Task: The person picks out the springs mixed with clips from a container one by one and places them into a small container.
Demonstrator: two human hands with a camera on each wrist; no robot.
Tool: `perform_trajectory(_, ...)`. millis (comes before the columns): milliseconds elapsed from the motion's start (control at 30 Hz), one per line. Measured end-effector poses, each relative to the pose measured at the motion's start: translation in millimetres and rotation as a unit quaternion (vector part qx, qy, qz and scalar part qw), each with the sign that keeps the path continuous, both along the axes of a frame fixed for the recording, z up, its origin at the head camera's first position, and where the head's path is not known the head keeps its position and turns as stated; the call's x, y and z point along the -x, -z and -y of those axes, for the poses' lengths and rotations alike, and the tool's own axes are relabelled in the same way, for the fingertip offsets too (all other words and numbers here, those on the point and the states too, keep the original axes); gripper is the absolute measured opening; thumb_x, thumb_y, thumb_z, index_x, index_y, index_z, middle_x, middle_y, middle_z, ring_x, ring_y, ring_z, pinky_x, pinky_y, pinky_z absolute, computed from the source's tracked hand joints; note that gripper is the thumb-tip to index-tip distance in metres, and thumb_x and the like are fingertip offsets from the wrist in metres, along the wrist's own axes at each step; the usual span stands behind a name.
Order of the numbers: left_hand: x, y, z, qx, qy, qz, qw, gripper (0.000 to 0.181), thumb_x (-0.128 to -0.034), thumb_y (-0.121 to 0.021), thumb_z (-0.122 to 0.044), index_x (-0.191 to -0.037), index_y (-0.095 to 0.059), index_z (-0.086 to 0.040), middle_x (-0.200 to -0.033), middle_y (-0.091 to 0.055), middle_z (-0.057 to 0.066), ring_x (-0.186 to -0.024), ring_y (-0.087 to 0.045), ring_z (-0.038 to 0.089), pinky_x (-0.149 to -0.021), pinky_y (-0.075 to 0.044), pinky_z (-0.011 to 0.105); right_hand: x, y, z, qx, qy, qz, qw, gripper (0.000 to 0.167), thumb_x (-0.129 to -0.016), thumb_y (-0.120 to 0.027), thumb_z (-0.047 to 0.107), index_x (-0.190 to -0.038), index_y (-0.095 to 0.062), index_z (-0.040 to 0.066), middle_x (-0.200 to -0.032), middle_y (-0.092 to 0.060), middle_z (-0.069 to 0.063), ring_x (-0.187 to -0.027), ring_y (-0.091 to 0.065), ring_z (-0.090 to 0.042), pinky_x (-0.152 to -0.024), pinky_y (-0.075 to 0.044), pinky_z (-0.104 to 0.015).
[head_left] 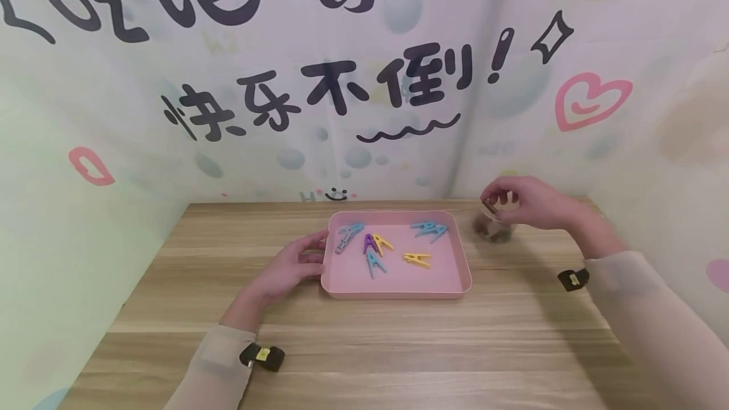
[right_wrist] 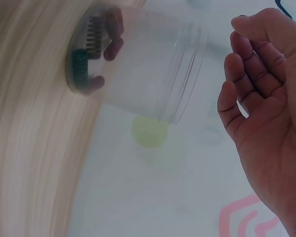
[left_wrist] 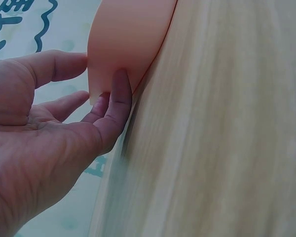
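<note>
A pink tray (head_left: 393, 280) holds several clothespins, among them a purple clothespin (head_left: 370, 243) and a yellow clothespin (head_left: 417, 260). My left hand (head_left: 290, 267) touches the tray's left wall from outside; in the left wrist view its fingertips rest against the pink wall (left_wrist: 133, 34) and rim. Right of the tray stands a clear jar (right_wrist: 143, 64) with brown and green toothed hair clips (right_wrist: 93, 37) at its bottom. Above the jar's mouth my right hand (head_left: 532, 202) pinches a small brown toothed hair clip (head_left: 490, 207). In the right wrist view my fingers mostly hide that clip.
Everything stands on a wood-grain table (head_left: 376, 353), near its back edge. A printed white wall cloth (head_left: 273, 169) rises right behind the table. Blue clothespins (head_left: 429, 229) lie at the tray's back right, and a grey one (head_left: 345, 243) lies at its left.
</note>
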State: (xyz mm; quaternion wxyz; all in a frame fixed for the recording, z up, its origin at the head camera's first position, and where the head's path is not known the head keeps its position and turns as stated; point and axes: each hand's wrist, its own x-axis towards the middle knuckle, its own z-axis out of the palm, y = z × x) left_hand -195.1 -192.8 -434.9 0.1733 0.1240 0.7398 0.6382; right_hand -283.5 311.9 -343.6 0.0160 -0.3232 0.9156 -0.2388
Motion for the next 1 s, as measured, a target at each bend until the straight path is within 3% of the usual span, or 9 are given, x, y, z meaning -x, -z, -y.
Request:
perform_trajectory(267,-0.8,-0.6,0.5,-0.002,0.004,0.004,1.0,0.075,-0.0989,-0.059,0.009,-0.165,-0.025,0.005,-0.155,-0.04,0.032,-0.135,-0.054,0.048,-0.104,-0.057,0.044,4.1,3.7,-18.3,0.0,0.025,-0.006,0.9997,0.031,-0.088,-0.075,-0.002,-0.115,-0.073,0.013,-0.1,-0.066,0.005,-0.093,-0.057,-0.017,-0.077,-0.049,-0.028)
perform_trajectory(500,0.3,0.5,0.8,-0.002,0.005,0.001,1.0,0.074,-0.0994,-0.06,0.008,-0.165,-0.025,0.005,-0.154,-0.04,0.032,-0.135,-0.054,0.048,-0.104,-0.057,0.044,8.5,8.8,-29.4,0.003,0.032,-0.025,0.9992,0.028,-0.089,-0.077,0.001,-0.115,-0.074,0.009,-0.1,-0.069,0.003,-0.091,-0.058,-0.02,-0.074,-0.05,-0.029)
perform_trajectory(1000,0.3,2.1,1.6,0.0,0.001,0.002,1.0,0.075,-0.0984,-0.061,0.008,-0.165,-0.026,0.004,-0.153,-0.041,0.031,-0.134,-0.055,0.046,-0.103,-0.058,0.043,11.2,12.7,-36.0,-0.003,0.066,-0.022,0.9976,0.039,-0.09,-0.075,0.0,-0.127,-0.069,0.003,-0.102,-0.065,-0.002,-0.091,-0.055,-0.02,-0.073,-0.051,-0.03)
